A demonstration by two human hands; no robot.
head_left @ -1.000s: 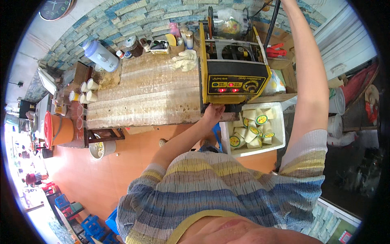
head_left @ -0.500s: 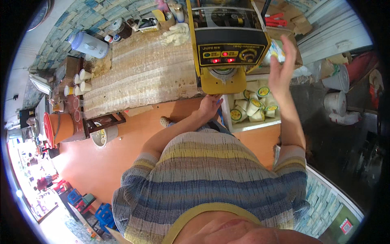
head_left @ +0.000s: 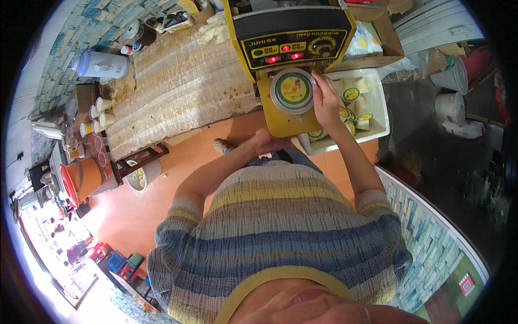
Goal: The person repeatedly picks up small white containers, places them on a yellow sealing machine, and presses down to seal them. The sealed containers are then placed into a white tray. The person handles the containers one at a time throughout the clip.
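Observation:
A black and yellow cup sealing machine (head_left: 294, 46) stands at the right end of the worn table. Its yellow tray (head_left: 280, 125) is out toward me, with a cup in its round metal ring. A green and yellow printed film (head_left: 293, 88) covers the cup's top. My right hand (head_left: 327, 105) is at the right side of this ring, fingers stretched along its edge and not closed round the cup. Just below the tray's front edge is my left hand (head_left: 265, 142); its fingers are mostly hidden under the tray.
A white bin (head_left: 382, 108) of sealed cups stands right of the tray, beneath an open cardboard box (head_left: 386, 40). On the table (head_left: 178, 92) are a pale jug (head_left: 105, 65), several small cups (head_left: 105, 120) and white gloves (head_left: 214, 28). An orange bucket (head_left: 83, 181) sits at left.
The tray has come out from under the machine, bringing the film-covered cup into view. My right hand has come down and left from the air to the cup. The view has shifted.

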